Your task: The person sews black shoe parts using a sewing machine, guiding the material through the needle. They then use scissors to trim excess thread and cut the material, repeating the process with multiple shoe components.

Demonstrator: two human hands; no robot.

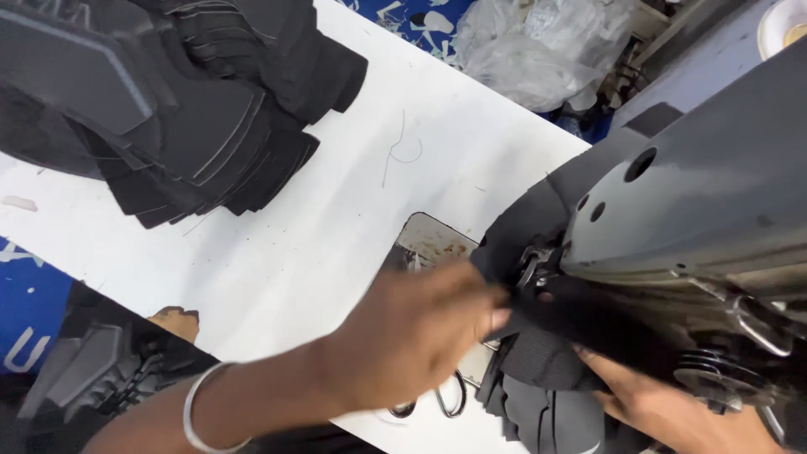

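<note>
The cloth [546,353] looked soft and floppy, pinched flat by the left hand [412,336] and right hand [672,412] at its edges.

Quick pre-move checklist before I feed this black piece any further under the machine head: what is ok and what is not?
1. Left hand on the black fabric piece: ok.
2. Right hand supporting the fabric from below: ok.
3. Fingertips clear of the needle: cannot tell, hidden under the sewing machine head.
4. Fabric flat under the foot: not ok, bunched.
5. Scissors clear of the feed path: ok.
6. Stack of cut black pieces out of the way: ok.
</note>
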